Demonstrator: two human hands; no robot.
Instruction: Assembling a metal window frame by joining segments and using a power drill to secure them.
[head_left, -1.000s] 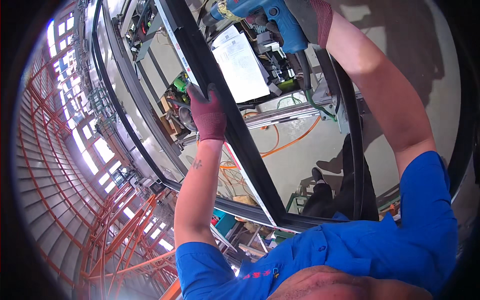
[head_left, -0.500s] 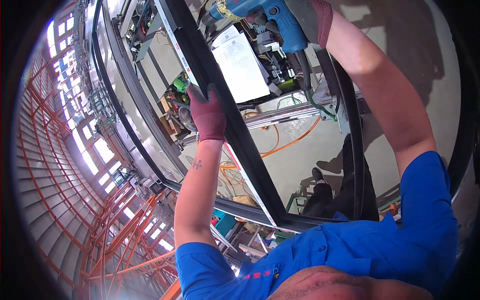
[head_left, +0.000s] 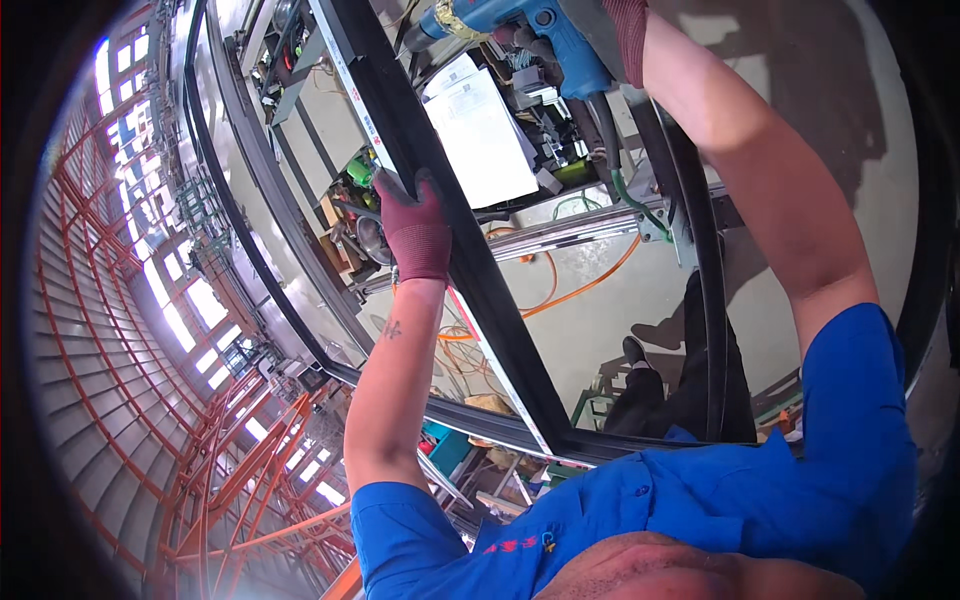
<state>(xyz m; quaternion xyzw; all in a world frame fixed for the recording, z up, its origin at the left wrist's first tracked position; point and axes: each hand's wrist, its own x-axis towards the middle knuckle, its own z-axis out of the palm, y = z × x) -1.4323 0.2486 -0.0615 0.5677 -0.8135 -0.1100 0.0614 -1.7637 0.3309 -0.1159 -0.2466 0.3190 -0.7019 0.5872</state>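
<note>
Dark metal frame bars surround me, and a long central bar [head_left: 500, 310] slants across the view. My left hand [head_left: 415, 228], in a maroon glove with dark fingertips, is closed around that bar, thumb and fingers on either side. A white and red strip runs along the bar's left edge. At the top, my right hand [head_left: 618, 40], in a matching glove, grips a blue power drill [head_left: 572, 60] by its handle. The drill points left toward the bar; its tip is hidden, so contact cannot be told. Yellowish tape wraps its front, and a dark cord hangs from the handle.
White paper sheets [head_left: 480, 135] lie beyond the bar, beside a bin of small dark parts [head_left: 560, 125]. An orange hose [head_left: 590, 285] loops over the floor. A metal rail [head_left: 580, 230] crosses below the papers. Another curved dark frame bar [head_left: 712, 300] stands at right.
The right hand and the drill have shifted slightly up and left, and the cord has moved with them. My left hand stays on the bar.
</note>
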